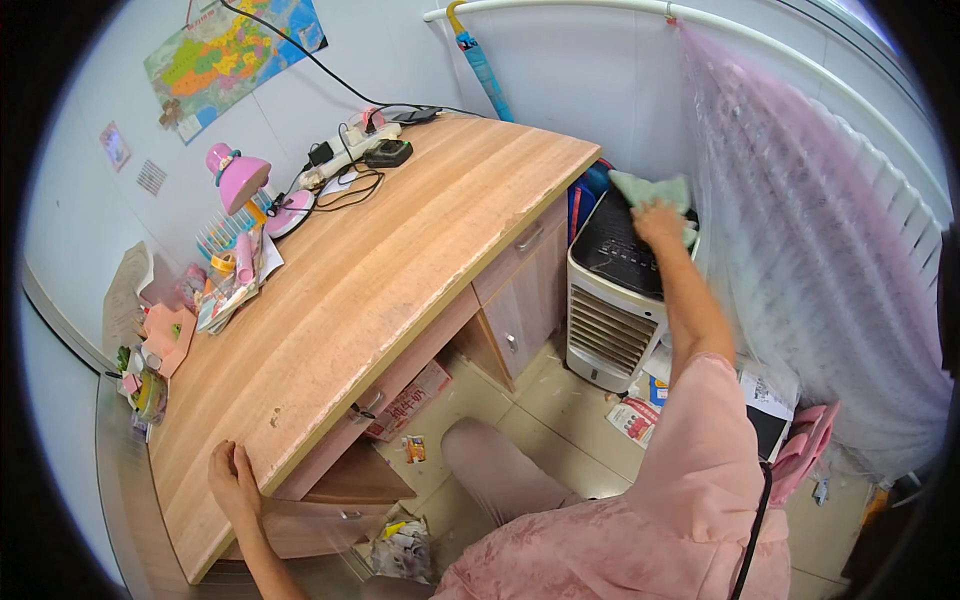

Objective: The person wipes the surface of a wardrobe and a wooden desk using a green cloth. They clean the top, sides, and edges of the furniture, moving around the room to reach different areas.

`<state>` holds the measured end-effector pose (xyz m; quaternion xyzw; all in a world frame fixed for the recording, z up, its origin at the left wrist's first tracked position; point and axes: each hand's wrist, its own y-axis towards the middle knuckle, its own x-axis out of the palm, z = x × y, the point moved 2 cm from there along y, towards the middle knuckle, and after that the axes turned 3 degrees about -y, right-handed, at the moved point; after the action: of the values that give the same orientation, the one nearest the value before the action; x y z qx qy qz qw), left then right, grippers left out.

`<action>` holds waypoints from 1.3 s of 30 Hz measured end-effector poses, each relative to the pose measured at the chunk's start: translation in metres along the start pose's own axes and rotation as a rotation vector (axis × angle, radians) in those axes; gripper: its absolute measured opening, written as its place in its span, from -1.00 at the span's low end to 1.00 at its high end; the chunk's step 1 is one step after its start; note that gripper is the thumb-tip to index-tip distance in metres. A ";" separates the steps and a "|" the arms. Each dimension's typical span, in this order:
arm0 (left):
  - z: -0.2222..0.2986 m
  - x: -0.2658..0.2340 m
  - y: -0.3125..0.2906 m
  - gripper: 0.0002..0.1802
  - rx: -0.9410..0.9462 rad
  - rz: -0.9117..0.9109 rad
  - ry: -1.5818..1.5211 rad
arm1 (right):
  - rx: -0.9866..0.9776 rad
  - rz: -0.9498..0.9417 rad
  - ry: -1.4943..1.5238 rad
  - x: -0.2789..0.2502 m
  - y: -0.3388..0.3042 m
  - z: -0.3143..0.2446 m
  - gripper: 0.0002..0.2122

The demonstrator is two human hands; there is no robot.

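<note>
My right arm reaches out to the far right, where my right hand holds a pale green cloth. The cloth lies bunched at the back of the black top of a white air cooler, partly hidden by my hand. My left hand rests at the near left edge of the wooden desk, its fingers loosely bent and nothing in them.
A pink desk lamp, power strip and cables line the desk's wall side. Papers sit near the lamp. A desk door stands ajar by a waste bag. Right are a sheer curtain and pink slippers.
</note>
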<state>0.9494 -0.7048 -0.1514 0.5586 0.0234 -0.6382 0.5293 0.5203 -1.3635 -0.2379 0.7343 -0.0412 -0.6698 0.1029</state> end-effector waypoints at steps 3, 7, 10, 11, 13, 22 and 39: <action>-0.002 0.001 0.002 -0.69 0.049 0.005 0.047 | -0.343 -0.001 0.011 0.014 -0.018 -0.040 -0.59; -0.006 -0.001 -0.001 -0.67 0.034 -0.009 0.033 | -0.825 0.251 0.178 0.019 -0.087 -0.021 -0.70; -0.001 -0.002 -0.001 -0.66 -0.012 -0.025 0.015 | -0.599 0.449 0.195 0.030 -0.078 0.048 -0.76; -0.003 -0.004 -0.003 -0.66 -0.030 -0.034 0.030 | -0.406 0.420 0.152 0.029 -0.075 0.061 -0.74; -0.008 0.000 -0.001 -0.65 0.004 -0.041 0.021 | -0.181 0.516 0.091 0.041 -0.050 0.102 -0.72; 0.006 -0.007 -0.002 -0.64 -0.028 -0.042 0.044 | -0.669 0.452 0.147 0.021 -0.161 0.003 -0.66; 0.003 -0.001 -0.003 -0.64 -0.089 -0.022 -0.021 | -0.560 0.602 0.285 0.029 -0.074 0.020 -0.66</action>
<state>0.9451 -0.7044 -0.1509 0.5276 0.0521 -0.6480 0.5468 0.4972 -1.2985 -0.2829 0.7184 -0.0558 -0.4872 0.4934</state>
